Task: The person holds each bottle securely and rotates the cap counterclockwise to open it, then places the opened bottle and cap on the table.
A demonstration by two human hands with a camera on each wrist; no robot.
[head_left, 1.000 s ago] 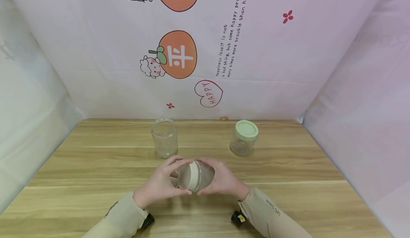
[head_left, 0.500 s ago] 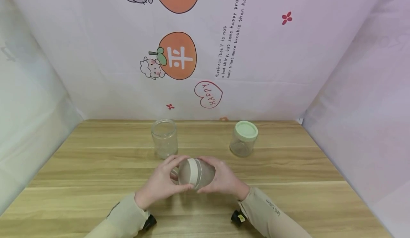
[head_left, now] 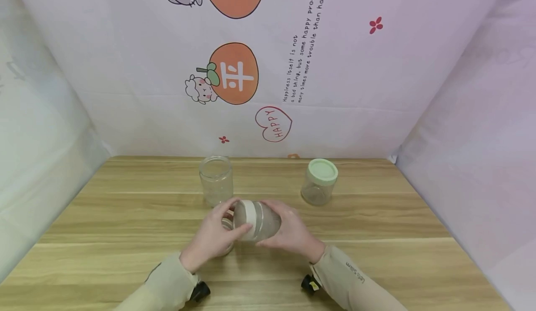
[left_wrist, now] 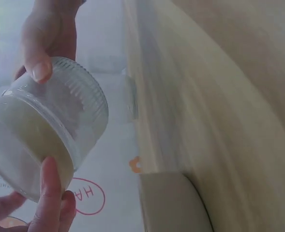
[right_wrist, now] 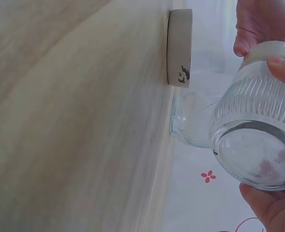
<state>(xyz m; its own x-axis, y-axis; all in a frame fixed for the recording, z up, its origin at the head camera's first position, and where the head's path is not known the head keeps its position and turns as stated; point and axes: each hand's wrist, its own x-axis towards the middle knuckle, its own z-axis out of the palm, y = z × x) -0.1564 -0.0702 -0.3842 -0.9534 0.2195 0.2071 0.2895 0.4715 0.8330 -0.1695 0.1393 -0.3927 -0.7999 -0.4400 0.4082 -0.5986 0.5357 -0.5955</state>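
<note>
A clear ribbed glass jar (head_left: pixel 269 222) with a cream-rimmed lid (head_left: pixel 250 215) is held tilted above the table between both hands. My left hand (head_left: pixel 212 234) grips the lid, its thumb laid across the rim; in the left wrist view its fingers (left_wrist: pixel 49 186) press on the lid's band. Around the body of the jar curls my right hand (head_left: pixel 293 229), with the jar's base (right_wrist: pixel 256 154) facing the right wrist camera. A separate cream lid (right_wrist: pixel 180 48) lies on the table, mostly hidden by the left hand in the head view.
An uncovered glass jar (head_left: pixel 216 183) stands behind the left hand. Farther right is a glass jar with a pale green lid (head_left: pixel 320 181). The wooden table (head_left: pixel 377 236) meets a printed white cloth (head_left: pixel 343 129) at the back; cloth walls rise on both sides.
The held jar has risen slightly and tilted more. My left hand has shifted a little right, its thumb moving farther up across the lid, and more of the loose lid below shows.
</note>
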